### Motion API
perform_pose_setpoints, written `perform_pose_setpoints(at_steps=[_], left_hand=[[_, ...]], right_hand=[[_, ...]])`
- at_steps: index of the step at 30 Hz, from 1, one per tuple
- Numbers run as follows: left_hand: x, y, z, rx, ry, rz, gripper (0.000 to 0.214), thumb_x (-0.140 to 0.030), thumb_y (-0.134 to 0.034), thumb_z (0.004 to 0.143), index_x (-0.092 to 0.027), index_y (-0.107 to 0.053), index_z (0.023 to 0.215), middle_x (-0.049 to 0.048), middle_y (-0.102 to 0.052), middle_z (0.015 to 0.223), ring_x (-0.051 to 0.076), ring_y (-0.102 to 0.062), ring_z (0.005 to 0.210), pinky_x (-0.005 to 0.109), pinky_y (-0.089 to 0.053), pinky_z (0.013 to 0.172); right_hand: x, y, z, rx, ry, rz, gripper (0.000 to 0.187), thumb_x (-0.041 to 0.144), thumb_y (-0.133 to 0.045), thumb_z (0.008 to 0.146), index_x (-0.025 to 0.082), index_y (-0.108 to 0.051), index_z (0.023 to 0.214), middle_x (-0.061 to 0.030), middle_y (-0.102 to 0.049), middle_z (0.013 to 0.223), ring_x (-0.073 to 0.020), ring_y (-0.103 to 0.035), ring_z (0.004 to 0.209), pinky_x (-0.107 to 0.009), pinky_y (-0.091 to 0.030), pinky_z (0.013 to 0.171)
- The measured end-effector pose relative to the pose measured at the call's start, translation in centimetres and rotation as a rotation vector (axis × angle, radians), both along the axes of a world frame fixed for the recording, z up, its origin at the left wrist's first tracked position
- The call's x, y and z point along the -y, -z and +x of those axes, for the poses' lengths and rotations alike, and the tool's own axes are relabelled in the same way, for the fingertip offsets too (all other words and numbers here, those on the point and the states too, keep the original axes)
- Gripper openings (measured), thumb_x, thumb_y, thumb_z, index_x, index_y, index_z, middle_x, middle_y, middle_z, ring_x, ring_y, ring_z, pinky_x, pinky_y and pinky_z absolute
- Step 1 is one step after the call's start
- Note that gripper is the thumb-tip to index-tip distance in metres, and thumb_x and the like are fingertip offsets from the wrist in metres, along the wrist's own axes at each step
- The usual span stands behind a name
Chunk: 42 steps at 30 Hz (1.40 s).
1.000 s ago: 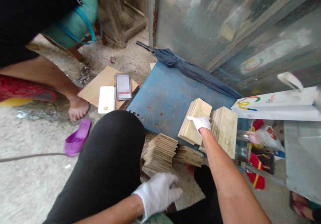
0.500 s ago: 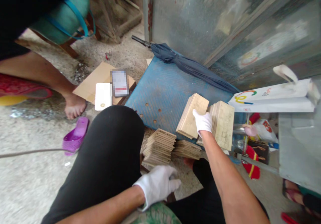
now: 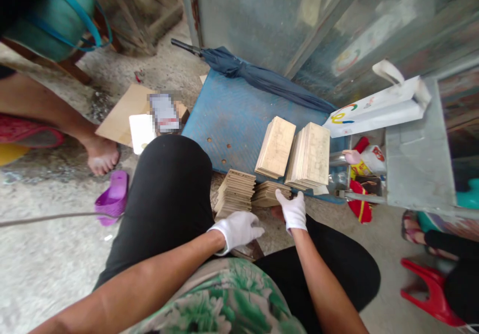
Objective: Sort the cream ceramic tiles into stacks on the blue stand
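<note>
The right hand (image 3: 294,210) has come off the boards (image 3: 277,147), leaving them free on the blue table (image 3: 232,104); its fingers are spread (the left hand (image 3: 239,230) curls loosely, apparently empty).

Low in the centre of the frame, the gloved left hand (image 3: 239,230) has loosely curled fingers beside a stack of thin boards (image 3: 235,191). Right of it, the gloved right hand (image 3: 294,211) spreads thumb and fingers at the end of a flatter stack (image 3: 271,194); contact is unclear. Above, two more board piles (image 3: 295,152) stand side by side on the blue surface (image 3: 232,104). A folded umbrella (image 3: 258,77) lies along its upper edge, and a purple slipper (image 3: 113,196) sits at left.
</note>
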<state>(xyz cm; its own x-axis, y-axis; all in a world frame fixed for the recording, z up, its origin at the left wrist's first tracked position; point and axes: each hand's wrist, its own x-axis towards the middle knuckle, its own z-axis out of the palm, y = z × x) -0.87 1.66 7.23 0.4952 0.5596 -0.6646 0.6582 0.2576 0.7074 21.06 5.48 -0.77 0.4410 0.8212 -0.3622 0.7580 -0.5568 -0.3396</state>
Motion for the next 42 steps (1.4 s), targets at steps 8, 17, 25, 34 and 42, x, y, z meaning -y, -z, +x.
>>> perform_pose_setpoints(at_steps=[8, 17, 25, 34, 42], left_hand=[[0.3, 1.3, 0.7, -0.054, 0.142, 0.054, 0.037, -0.041, -0.046, 0.086, -0.016, -0.072, 0.094, 0.0102, -0.072, 0.096, 0.024, -0.066, 0.086, 0.029, -0.044, 0.07], [0.0, 1.3, 0.5, -0.152, 0.139, 0.066, 0.034, -0.042, -0.05, 0.084, -0.016, -0.071, 0.09, 0.0097, -0.072, 0.091, 0.024, -0.066, 0.083, 0.03, -0.045, 0.069], [0.4, 1.7, 0.6, -0.139, 0.127, 0.026, 0.037, -0.043, -0.049, 0.083, -0.017, -0.071, 0.095, 0.01, -0.072, 0.095, 0.025, -0.066, 0.086, 0.029, -0.047, 0.07], [0.9, 1.5, 0.6, -0.21, 0.087, -0.025, 0.047, -0.052, -0.049, 0.075, -0.018, -0.074, 0.097, 0.0129, -0.073, 0.089, 0.03, -0.067, 0.078, 0.034, -0.048, 0.061], [0.9, 1.7, 0.8, -0.218, 0.126, 0.022, 0.056, -0.053, -0.048, 0.074, -0.015, -0.074, 0.105, 0.0169, -0.073, 0.093, 0.032, -0.067, 0.083, 0.036, -0.05, 0.063]], right_hand=[[2.0, 2.4, -2.4, 0.159, -0.034, -0.208, 0.141, 0.077, -0.066, 0.054, -0.009, -0.005, 0.147, -0.0366, -0.033, 0.137, -0.0414, -0.041, 0.126, -0.043, -0.033, 0.103], [1.6, 4.5, -3.4, 0.216, -0.028, -0.06, 0.137, 0.071, -0.069, 0.055, -0.008, -0.005, 0.147, -0.0334, -0.034, 0.13, -0.0422, -0.042, 0.118, -0.046, -0.038, 0.097], [2.0, 5.2, -4.0, 0.289, -0.04, -0.016, 0.138, 0.073, -0.068, 0.054, -0.011, -0.008, 0.145, -0.0339, -0.032, 0.13, -0.0433, -0.042, 0.116, -0.048, -0.034, 0.101], [2.2, 4.7, -4.3, 0.167, 0.025, -0.046, 0.143, 0.076, -0.067, 0.051, -0.01, -0.004, 0.146, -0.0378, -0.029, 0.131, -0.05, -0.043, 0.116, -0.053, -0.04, 0.094], [2.0, 3.0, -4.4, 0.102, 0.043, -0.122, 0.136, 0.077, -0.066, 0.051, -0.003, -0.011, 0.147, -0.0351, -0.032, 0.13, -0.0495, -0.044, 0.117, -0.052, -0.041, 0.091]])
